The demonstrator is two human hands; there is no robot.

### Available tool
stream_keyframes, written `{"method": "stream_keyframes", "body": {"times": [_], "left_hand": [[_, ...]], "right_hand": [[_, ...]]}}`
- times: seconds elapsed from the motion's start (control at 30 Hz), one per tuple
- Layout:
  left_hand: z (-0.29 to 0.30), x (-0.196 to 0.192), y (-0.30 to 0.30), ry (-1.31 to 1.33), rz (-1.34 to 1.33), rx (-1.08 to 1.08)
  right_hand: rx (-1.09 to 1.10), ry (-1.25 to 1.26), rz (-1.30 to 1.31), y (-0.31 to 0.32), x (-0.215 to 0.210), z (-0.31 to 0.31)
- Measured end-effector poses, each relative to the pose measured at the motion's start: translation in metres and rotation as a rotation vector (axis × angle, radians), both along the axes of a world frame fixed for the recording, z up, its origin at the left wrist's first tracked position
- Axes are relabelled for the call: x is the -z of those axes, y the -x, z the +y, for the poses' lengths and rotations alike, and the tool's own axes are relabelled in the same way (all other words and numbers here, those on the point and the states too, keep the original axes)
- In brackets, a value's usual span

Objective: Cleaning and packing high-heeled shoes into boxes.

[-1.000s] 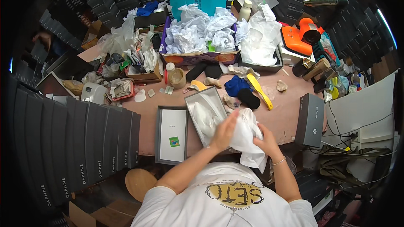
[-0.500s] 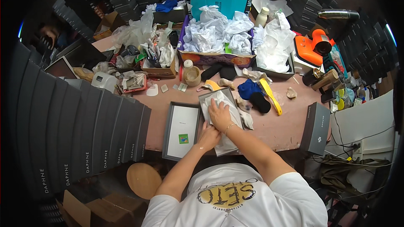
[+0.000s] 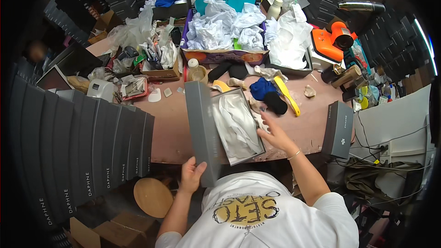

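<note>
My left hand (image 3: pixel 192 174) grips the lower end of a grey shoebox lid (image 3: pixel 201 131), thumb on its face. The lid stands tilted on its edge along the left side of an open shoebox (image 3: pixel 262 149). Crumpled white tissue paper (image 3: pixel 236 124) covers whatever lies in that box. Just off the box's right side, my right hand (image 3: pixel 275 134) is open, fingers apart, with nothing in it. Beyond that hand lie a blue cloth (image 3: pixel 262 89), a black pad (image 3: pixel 275 104) and a long yellow tool (image 3: pixel 288 96).
Grey shoeboxes (image 3: pixel 92 142) stand in a long row at the left. A closed grey shoebox (image 3: pixel 339 131) sits at the table's right edge. Behind are a carton of crumpled paper (image 3: pixel 225 57), a bottle (image 3: pixel 196 70) and an orange device (image 3: pixel 328 43). A round stool (image 3: pixel 154 198) is below left.
My hands have come off the tissue paper. The left has raised the lid from flat to upright beside the box; the right has moved out to the right. The view has shifted slightly.
</note>
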State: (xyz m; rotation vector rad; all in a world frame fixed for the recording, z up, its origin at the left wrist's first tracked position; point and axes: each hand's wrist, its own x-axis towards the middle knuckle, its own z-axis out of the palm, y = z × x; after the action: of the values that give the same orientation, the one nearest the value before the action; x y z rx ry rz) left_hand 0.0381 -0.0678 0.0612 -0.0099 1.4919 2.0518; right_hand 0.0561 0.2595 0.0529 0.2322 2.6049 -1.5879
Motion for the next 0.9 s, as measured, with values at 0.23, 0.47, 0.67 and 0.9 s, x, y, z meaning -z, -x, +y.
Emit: {"method": "stream_keyframes", "body": {"times": [0.23,0.47,0.67,0.9], "left_hand": [[0.074,0.085,0.009,0.389,0.329,0.012],[0.077,0.114,0.042,0.444,-0.276,0.186],[0.108,0.093,0.009,0.247,-0.130,0.341],[0.258,-0.004,-0.030,-0.035,0.282,0.957]], "right_hand": [[0.174,-0.100,-0.154,0.017,0.062,-0.006],[0.154,-0.181,-0.311,0.056,0.106,-0.007],[0.216,0.473,-0.141,-0.050,0.056,0.043],[0.919,0.815,0.016,-0.263,-0.021,0.273]]}}
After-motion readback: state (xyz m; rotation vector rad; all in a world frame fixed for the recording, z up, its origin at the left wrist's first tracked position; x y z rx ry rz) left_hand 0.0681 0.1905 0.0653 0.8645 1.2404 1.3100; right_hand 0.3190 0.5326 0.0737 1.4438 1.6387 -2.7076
